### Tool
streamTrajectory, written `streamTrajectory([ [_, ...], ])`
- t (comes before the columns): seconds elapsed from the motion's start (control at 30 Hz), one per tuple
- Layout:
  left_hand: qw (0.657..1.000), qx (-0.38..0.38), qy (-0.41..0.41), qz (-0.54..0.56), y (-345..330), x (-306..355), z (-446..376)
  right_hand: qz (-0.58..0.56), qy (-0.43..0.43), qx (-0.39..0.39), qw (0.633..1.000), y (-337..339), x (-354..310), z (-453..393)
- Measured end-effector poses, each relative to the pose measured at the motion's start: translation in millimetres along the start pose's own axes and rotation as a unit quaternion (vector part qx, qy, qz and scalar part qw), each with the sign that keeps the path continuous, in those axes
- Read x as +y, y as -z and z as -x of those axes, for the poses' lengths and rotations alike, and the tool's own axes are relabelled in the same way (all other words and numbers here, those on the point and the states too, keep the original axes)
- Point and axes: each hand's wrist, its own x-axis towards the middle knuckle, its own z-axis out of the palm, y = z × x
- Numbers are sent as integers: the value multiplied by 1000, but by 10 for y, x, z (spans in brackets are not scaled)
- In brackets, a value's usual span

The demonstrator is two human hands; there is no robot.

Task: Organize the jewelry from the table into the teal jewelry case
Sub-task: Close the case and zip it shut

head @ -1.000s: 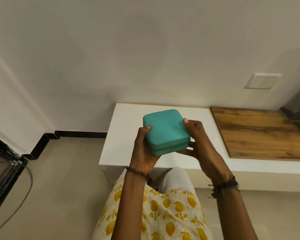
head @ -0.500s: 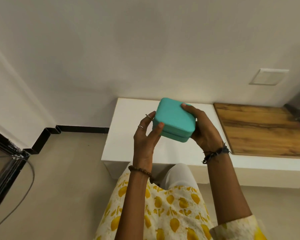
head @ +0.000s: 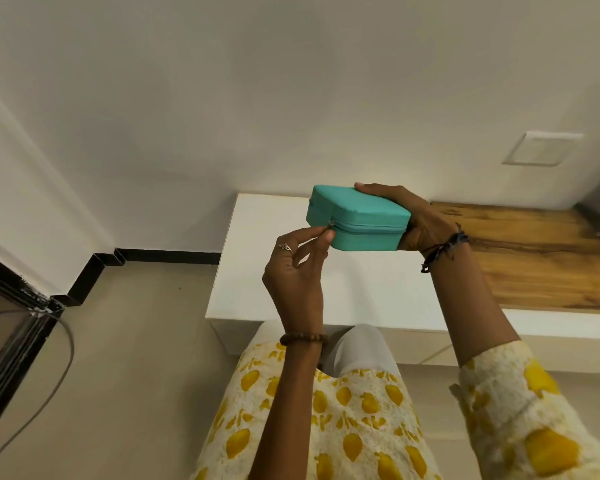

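The teal jewelry case (head: 361, 220) is held in the air above the white table (head: 378, 292), zipped closed, its zipper seam facing me. My right hand (head: 418, 220) grips the case's right end, fingers over the top. My left hand (head: 298, 268) pinches the small metal zipper pull (head: 331, 224) at the case's left front corner. No loose jewelry shows on the table; I wear rings and bracelets.
A wooden board (head: 541, 258) covers the table's right part. A white switch plate (head: 542, 148) sits on the wall behind. At the far left, a dark frame (head: 11, 327) and a grey cable (head: 49, 382) lie by the floor.
The case has turned so its zipper side faces me. My left hand left the case's side and now pinches the zipper pull; my right hand keeps its grip.
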Motion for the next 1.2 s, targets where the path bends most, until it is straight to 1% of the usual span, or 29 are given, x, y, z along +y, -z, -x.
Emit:
streamTrajectory([
  [0.17,994,19,-55,-88,-80,80,94,24,-5,9,1000,64,-73,-29],
  [0.3,984,30,-80,-156,-84,54,110,23,-4,20,1000,84,-76,-82],
  [0.5,965,41,-154,-209,-62,38,124,-6,5,25,1000,81,-31,-123],
  [0.7,953,33,-174,-247,-64,3,163,-37,22,43,998,34,4,-135],
  [0.8,949,19,-184,-255,-108,12,195,-68,42,51,996,-20,41,-130],
  [0.9,950,22,-179,-254,-146,24,202,-108,64,62,990,-90,93,-132],
  [1.03,951,25,-174,-254,-157,-7,187,-153,93,104,978,-179,171,-152],
  [1.13,949,14,-183,-257,-206,-37,241,-173,126,155,964,-274,228,-179],
  [1.2,945,14,-197,-261,-234,-57,264,-198,151,197,948,-364,263,-178],
])
